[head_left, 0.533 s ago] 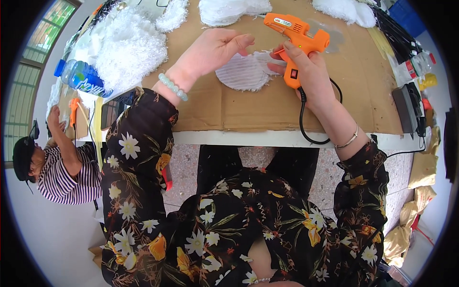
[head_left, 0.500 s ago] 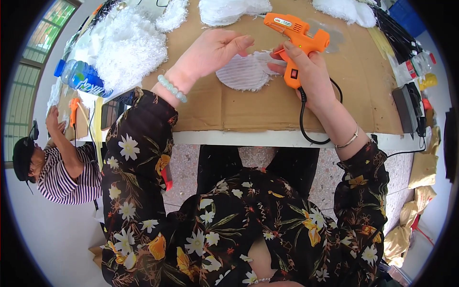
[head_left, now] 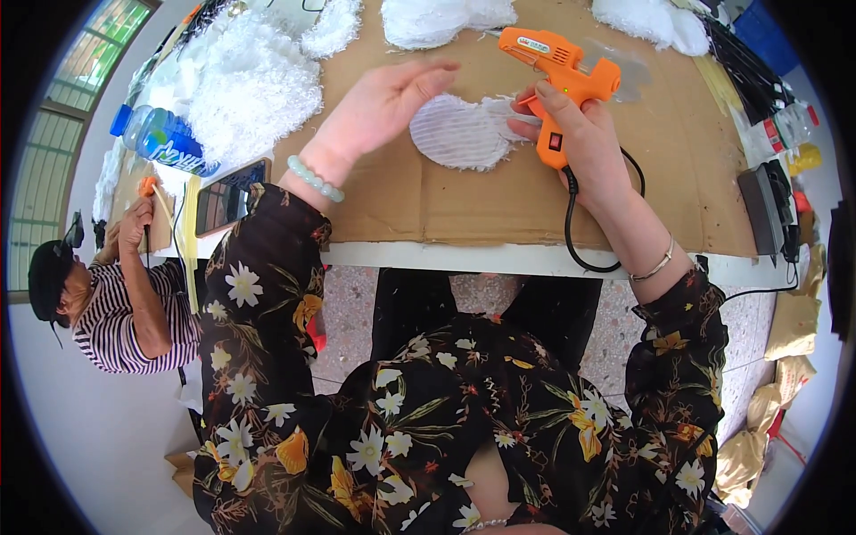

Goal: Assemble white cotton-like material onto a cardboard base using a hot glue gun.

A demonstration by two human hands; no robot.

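Note:
My right hand (head_left: 590,147) is wrapped round the handle of an orange hot glue gun (head_left: 571,76), its nozzle pointing up and to the left. A black cord runs down from the grip. Below the nozzle lies a white ribbed fabric piece (head_left: 456,141) with a rounded body and fuzzy edges, flat on a cardboard sheet (head_left: 392,209). My right fingertips are close to its narrow right end. Over the left edge of that piece hovers my left hand (head_left: 379,107), fingers stretched out and together, with nothing visible in it.
At the left are a heap of fluffy white pieces (head_left: 254,89), a blue-labelled bottle (head_left: 165,138) and a phone (head_left: 234,196). More white pieces (head_left: 423,22) lie at the far edge. A dark box (head_left: 765,205) stands right. A co-worker (head_left: 134,312) sits left with another orange glue gun.
My left hand has shifted slightly, its fingers straighter. The glue gun stays in my right hand. At the left, the co-worker's hands have come together near the other orange glue gun.

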